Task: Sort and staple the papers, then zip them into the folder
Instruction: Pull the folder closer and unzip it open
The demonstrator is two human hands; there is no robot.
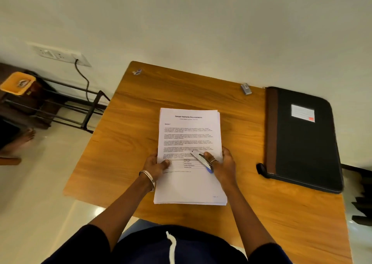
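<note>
A stack of printed white papers (189, 134) lies in the middle of the wooden table (128, 122). My left hand (155, 164) grips the stack's left edge, thumb on the top sheet. My right hand (222, 163) is at the stack's right edge and holds a small silver stapler with a blue end (202, 160), which lies across the top sheet. A black zip folder with a brown spine (302, 140) lies closed on the table's right side, apart from both hands.
A small grey staple box (246, 88) sits near the table's far edge. A small object (137, 72) lies at the far left corner. Left of the table stand a black metal rack (66, 106) and a yellow bin (17, 83). A wall is behind.
</note>
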